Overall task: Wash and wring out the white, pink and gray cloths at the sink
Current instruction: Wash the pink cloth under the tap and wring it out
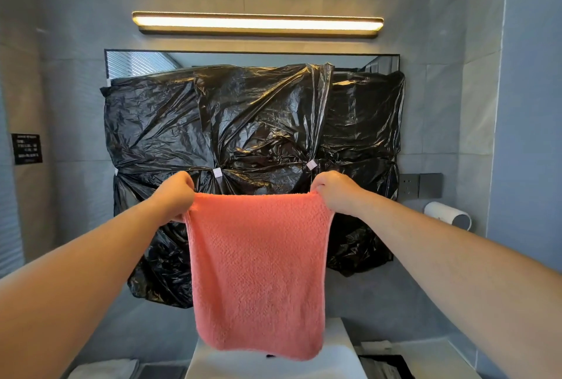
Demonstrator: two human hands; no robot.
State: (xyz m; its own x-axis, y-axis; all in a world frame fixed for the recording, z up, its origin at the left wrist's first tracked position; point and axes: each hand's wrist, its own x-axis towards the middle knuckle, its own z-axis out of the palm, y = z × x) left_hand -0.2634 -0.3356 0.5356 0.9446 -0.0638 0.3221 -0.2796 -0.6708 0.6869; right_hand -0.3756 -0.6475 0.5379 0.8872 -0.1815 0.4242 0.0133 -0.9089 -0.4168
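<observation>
Hands hold the pink cloth [258, 272] up at arm's length, one at each top corner. The left hand [176, 196] is curled into a fist around the top left corner, with the fabric bunched inside its fingers. The right hand [334, 193] is closed the same way on the top right corner. Between the two fists the top edge of the cloth runs nearly straight and level, pulled flat. Below the grip the cloth hangs free as one open sheet, with its side edges drawing slightly inward. Its rounded bottom edge ends just above the white sink [343, 360], and I cannot tell whether it touches the basin. Both forearms are bare and reach forward from the lower corners of the view.

Behind the cloth, crumpled black plastic [258, 120] covers most of a wall mirror [140, 63], leaving only a strip of glass along its top edge. A lit light bar [257, 24] is mounted above the mirror. On the right wall sit grey sockets [421, 185] and, below them, a white round fixture [450, 215]. A small black sign [26, 149] hangs on the left wall. Left of the sink, at the bottom edge, lies a bit of white fabric [103, 371].
</observation>
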